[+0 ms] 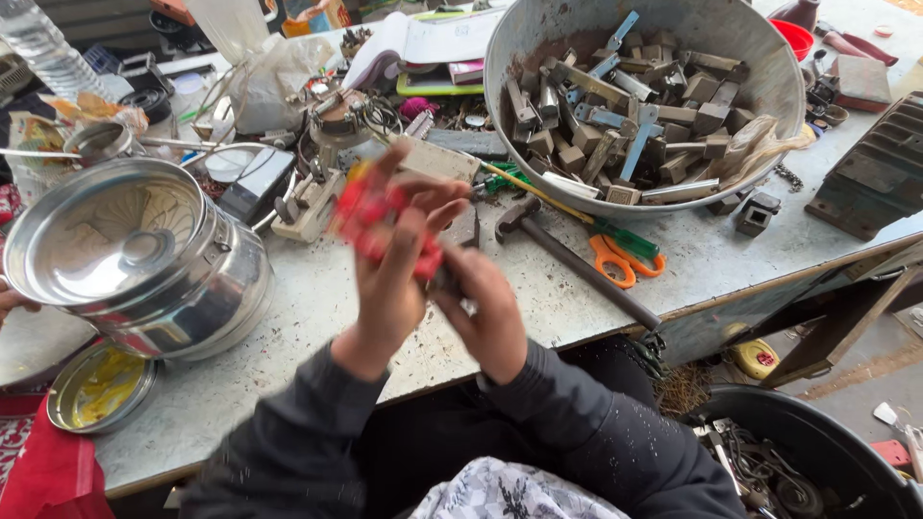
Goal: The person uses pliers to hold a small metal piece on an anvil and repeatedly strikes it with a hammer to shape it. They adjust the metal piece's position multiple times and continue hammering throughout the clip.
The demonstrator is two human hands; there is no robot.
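Note:
My left hand (394,279) holds a blurred red object (370,213) with several red parts, raised above the workbench (317,317). My right hand (490,312) sits just right of it, fingers closed around a small dark part at the red object's lower end; what that part is I cannot tell. Both sleeves are dark grey. Motion blur hides the red object's shape.
A shiny steel pot with lid (135,255) stands at left, a small tin lid (101,384) below it. A big metal basin (644,91) of metal pieces sits behind. A hammer (567,259), orange-handled scissors (625,261) and a green-handled screwdriver (615,233) lie right. A black tub (817,452) is on the floor.

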